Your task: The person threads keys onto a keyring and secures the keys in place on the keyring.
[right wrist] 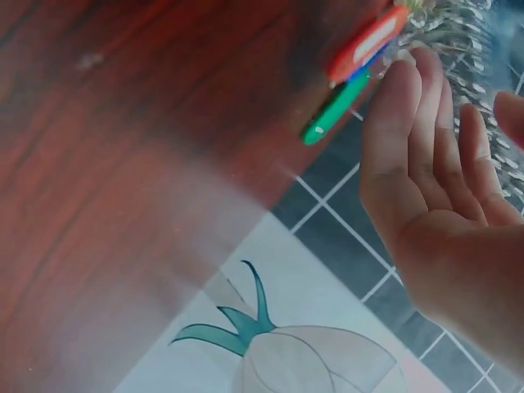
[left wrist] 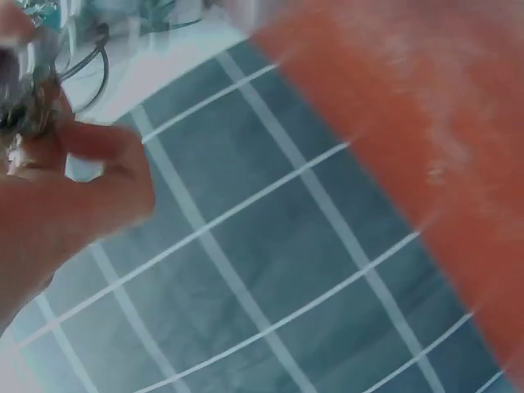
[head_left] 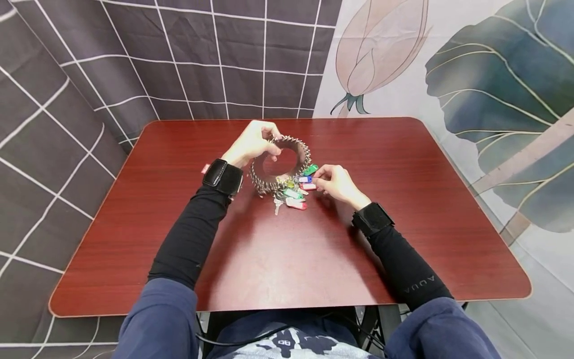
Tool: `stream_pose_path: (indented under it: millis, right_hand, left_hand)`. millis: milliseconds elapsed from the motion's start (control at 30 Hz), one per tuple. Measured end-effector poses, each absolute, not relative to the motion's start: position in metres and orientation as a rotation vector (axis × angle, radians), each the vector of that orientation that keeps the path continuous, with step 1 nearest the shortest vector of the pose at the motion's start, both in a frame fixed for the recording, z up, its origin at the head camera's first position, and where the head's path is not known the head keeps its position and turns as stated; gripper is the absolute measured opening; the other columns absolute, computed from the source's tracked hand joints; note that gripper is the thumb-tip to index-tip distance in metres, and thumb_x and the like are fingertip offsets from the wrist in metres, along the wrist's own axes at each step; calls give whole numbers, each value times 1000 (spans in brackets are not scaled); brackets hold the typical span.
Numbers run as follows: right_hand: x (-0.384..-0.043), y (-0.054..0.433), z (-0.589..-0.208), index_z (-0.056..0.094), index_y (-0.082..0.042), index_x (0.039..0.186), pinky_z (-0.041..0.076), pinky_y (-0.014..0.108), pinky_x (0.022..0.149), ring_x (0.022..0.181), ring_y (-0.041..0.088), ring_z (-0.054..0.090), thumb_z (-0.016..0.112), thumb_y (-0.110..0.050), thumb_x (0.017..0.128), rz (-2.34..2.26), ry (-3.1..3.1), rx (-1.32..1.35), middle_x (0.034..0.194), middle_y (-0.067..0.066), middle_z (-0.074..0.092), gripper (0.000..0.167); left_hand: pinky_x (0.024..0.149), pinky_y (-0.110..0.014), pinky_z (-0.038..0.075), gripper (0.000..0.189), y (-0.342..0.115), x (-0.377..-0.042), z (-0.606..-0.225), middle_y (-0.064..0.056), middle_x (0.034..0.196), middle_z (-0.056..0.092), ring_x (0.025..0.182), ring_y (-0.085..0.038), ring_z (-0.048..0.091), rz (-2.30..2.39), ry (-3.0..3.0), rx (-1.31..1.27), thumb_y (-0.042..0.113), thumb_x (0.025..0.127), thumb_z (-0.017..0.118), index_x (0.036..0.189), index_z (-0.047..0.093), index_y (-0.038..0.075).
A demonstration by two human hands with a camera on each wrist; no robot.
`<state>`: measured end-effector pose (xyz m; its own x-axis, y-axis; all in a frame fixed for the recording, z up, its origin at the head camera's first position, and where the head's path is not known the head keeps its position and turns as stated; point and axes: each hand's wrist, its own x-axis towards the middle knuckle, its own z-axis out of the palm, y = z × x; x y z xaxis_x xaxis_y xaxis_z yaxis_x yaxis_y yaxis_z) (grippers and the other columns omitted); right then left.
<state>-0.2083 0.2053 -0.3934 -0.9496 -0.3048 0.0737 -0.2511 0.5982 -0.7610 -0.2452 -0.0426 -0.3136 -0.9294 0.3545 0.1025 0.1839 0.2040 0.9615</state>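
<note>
My left hand [head_left: 254,142] holds the upper left of a wide dark ring [head_left: 306,152] edged with many small metal pieces. Thumb and fingers pinch its rim; in the left wrist view the hand [left wrist: 98,180] has metal bits between its digits. From the ring's lower right hang keys [head_left: 277,205] and coloured key tags: green [head_left: 310,170], blue [head_left: 305,179], red [head_left: 308,187], and others below. Beside these tags is my right hand [head_left: 336,183]. In the right wrist view its fingers [right wrist: 391,115] are loosely bent next to a red tag [right wrist: 368,45], with the thumb apart.
The ring is held over a reddish-brown table [head_left: 403,164] with rounded corners. Dark gridded cloth [head_left: 188,55] hangs behind and at the left, and flower-printed cloth [head_left: 385,104] at the right. A black cable [head_left: 251,343] crosses the person's lap.
</note>
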Motion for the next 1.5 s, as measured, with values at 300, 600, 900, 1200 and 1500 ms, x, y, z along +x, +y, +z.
stream_pose_path:
  millis: [300, 600, 900, 1200, 1500]
  right_hand:
    - [-206, 195, -383, 55, -3, 129, 47, 45, 99, 115, 32, 62, 76, -20, 81, -1342, 2595, -648, 128, 16, 62, 55]
    - [-201, 181, -376, 70, -3, 105, 52, 24, 70, 76, 8, 68, 75, -15, 82, -1593, 2361, -662, 84, 0, 75, 27]
    - [-202, 190, -370, 70, 2, 99, 52, 26, 69, 70, 21, 68, 69, -14, 87, -1643, 2265, -700, 82, 16, 74, 20]
    - [-191, 179, -346, 56, -6, 70, 42, 23, 62, 64, 8, 59, 74, -15, 82, -1579, 2381, -632, 64, -3, 64, 23]
    - [-185, 156, -342, 68, -6, 95, 46, 21, 66, 67, 3, 56, 74, -14, 82, -1452, 2386, -842, 78, -3, 68, 17]
  left_hand:
    - [53, -30, 53, 17, -43, -233, -267, -7, 70, 66, 48, -17, 60, 1973, 2163, 828, -15, 75, 65, 85, 65, -2]
    - [52, -32, 53, 13, -48, -222, -244, -7, 71, 64, 52, -20, 64, 1968, 2123, 917, -11, 78, 67, 85, 66, -1]
    - [56, -34, 55, 12, -55, -213, -231, -8, 76, 64, 50, -21, 62, 1950, 2142, 984, -10, 78, 69, 88, 66, -4]
    - [53, -31, 54, 12, -59, -210, -219, -9, 71, 64, 48, -20, 61, 1997, 2106, 970, -12, 77, 68, 86, 65, -4]
    - [53, -32, 54, 12, -59, -208, -215, -8, 73, 64, 48, -20, 61, 1975, 2129, 1034, -11, 78, 68, 88, 66, -3]
